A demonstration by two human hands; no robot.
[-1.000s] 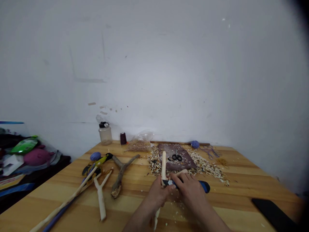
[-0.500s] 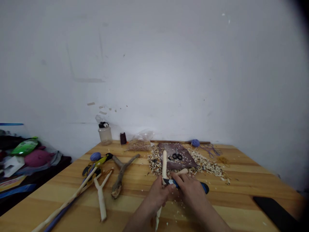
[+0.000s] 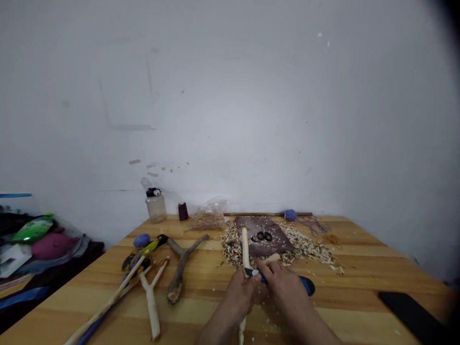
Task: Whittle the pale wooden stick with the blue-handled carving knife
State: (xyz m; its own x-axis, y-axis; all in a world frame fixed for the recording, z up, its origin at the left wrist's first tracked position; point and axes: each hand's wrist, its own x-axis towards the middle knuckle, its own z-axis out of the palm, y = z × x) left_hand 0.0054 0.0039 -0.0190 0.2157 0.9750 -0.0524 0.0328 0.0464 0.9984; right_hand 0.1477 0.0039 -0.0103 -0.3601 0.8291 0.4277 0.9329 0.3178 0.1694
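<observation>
A peeled, forked branch (image 3: 245,247) points away from me, its lower end showing below the hands. My left hand (image 3: 241,290) is closed around it near the fork, with the thumb by the knife's front end. My right hand (image 3: 282,282) is closed on a blue and black knife (image 3: 306,285), which lies across the wood. The branch's right prong shows just above my right hand. The blade itself is too small to make out.
Wood shavings (image 3: 316,249) surround a dark brown sheet (image 3: 253,230) bearing scissors (image 3: 264,235). Forked branches (image 3: 181,268) and long sticks (image 3: 108,306) lie left. A bottle (image 3: 156,207), thread spool (image 3: 183,211) and bag (image 3: 210,215) stand behind; a black flat object (image 3: 409,311) lies right.
The view has shifted slightly. Both hands, with the branch and knife, sit a little lower and further right in the picture; their grips look the same.
</observation>
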